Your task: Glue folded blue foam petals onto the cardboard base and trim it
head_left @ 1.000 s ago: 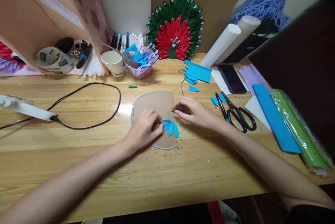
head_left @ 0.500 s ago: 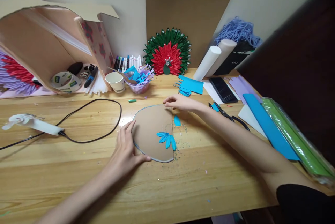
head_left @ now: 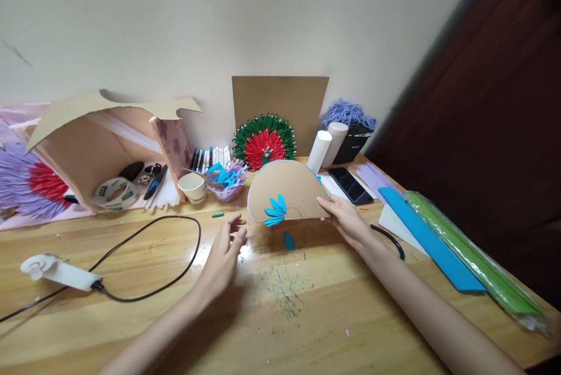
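Hovering over the table (head_left: 307, 328), the left hand (head_left: 224, 255) had fingers loosely apart, nothing held. Loose blue petal (head_left: 289, 241) lay beyond it. Right hand (head_left: 348, 220) pinched the half-round cardboard (head_left: 293, 185) by its right corner, raised; blue petal cluster (head_left: 276, 210) sat lower left. Red-green fan (head_left: 266, 146) stood behind.

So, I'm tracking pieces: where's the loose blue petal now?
In the head view, the loose blue petal lies on the table near the middle, just below the held cardboard, between the left hand and right hand.
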Demonstrator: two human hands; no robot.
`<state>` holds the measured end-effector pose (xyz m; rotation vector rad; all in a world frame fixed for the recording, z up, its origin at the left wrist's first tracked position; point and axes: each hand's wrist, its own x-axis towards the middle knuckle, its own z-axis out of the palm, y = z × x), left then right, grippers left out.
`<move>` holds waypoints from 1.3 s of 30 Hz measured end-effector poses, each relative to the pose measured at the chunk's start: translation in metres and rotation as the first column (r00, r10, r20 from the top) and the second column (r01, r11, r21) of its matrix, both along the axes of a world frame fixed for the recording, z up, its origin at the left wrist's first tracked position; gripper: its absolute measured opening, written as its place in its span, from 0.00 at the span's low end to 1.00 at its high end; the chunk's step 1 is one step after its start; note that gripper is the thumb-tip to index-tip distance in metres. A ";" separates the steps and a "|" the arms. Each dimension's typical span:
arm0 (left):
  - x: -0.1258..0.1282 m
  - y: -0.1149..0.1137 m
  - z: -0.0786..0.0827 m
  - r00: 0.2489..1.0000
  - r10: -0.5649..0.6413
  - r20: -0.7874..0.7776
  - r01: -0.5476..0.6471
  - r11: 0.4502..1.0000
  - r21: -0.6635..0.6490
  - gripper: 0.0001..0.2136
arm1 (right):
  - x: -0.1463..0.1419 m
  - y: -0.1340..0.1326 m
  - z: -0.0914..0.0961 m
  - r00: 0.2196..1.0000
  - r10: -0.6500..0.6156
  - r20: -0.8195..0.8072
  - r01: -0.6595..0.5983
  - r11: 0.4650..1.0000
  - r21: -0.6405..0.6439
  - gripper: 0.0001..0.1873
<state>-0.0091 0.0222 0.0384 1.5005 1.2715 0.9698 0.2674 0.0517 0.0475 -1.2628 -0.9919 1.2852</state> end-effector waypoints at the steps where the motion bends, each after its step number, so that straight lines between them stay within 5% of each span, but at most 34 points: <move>1: 0.009 0.006 0.006 0.999 -0.005 0.047 0.006 1.000 -0.023 0.21 | -0.001 -0.008 -0.001 0.998 -0.050 -0.030 0.051 0.998 0.021 0.18; 7: 0.051 0.036 0.032 0.988 -0.032 0.152 0.053 0.990 -0.133 0.22 | -0.013 -0.035 -0.007 0.974 -0.209 -0.081 0.220 0.962 0.164 0.18; 12: 0.058 0.050 0.028 0.983 -0.023 0.181 0.038 0.996 -0.081 0.25 | -0.016 -0.037 -0.010 0.972 -0.230 -0.055 0.236 0.943 0.236 0.16; 21: 0.046 0.074 -0.004 0.978 0.093 0.186 -0.080 0.994 -0.075 0.19 | -0.014 -0.032 -0.021 0.981 -0.166 -0.099 0.174 0.981 0.081 0.17; 29: 0.032 0.081 0.010 0.984 -0.083 0.157 0.112 0.976 -0.186 0.20 | -0.013 -0.034 -0.024 0.997 0.019 -0.070 -0.020 1.000 -0.013 0.18; 35: 0.022 0.090 0.021 0.981 0.073 0.178 -0.048 0.989 -0.139 0.19 | -0.012 -0.033 -0.023 0.996 0.058 -0.061 -0.059 0.998 -0.028 0.18; 39: 0.007 0.094 0.039 0.972 0.177 0.157 -0.175 0.984 -0.026 0.19 | -0.004 -0.028 -0.025 0.992 -0.078 -0.101 0.078 0.997 -0.006 0.18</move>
